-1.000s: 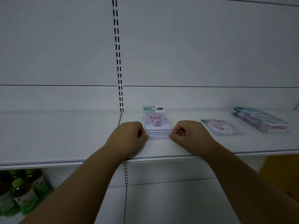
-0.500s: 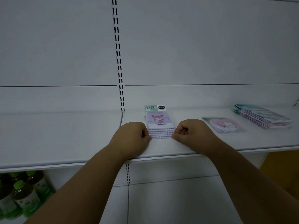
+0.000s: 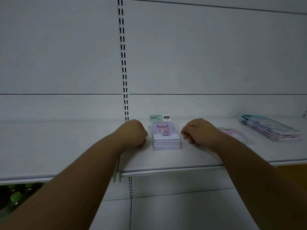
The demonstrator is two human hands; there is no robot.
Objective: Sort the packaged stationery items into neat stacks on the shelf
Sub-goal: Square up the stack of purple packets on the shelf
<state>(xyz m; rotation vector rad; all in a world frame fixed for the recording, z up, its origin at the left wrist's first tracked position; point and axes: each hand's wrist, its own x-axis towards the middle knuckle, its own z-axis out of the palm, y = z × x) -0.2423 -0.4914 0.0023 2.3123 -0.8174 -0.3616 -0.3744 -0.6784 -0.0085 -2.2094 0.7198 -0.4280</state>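
A neat stack of purple cartoon notepad packs (image 3: 166,136) with a green header card lies in the middle of the white shelf (image 3: 166,160). My left hand (image 3: 132,133) rests curled just left of the stack, a small gap apart from it. My right hand (image 3: 197,133) sits curled just right of it, also apart. Neither hand holds anything. A single pink round-design pack (image 3: 235,133) lies flat behind my right wrist, partly hidden. A stack of blue and pink flat packs (image 3: 270,128) lies at the far right.
The slotted upright (image 3: 123,63) runs up the white back panel. Green-capped bottles (image 3: 16,196) stand on the lower shelf at bottom left. A yellow surface (image 3: 292,173) shows under the shelf at the right.
Both hands have pulled sideways off the purple stack, which they were pressing from each side. The stack stays in place. The view has shifted slightly.
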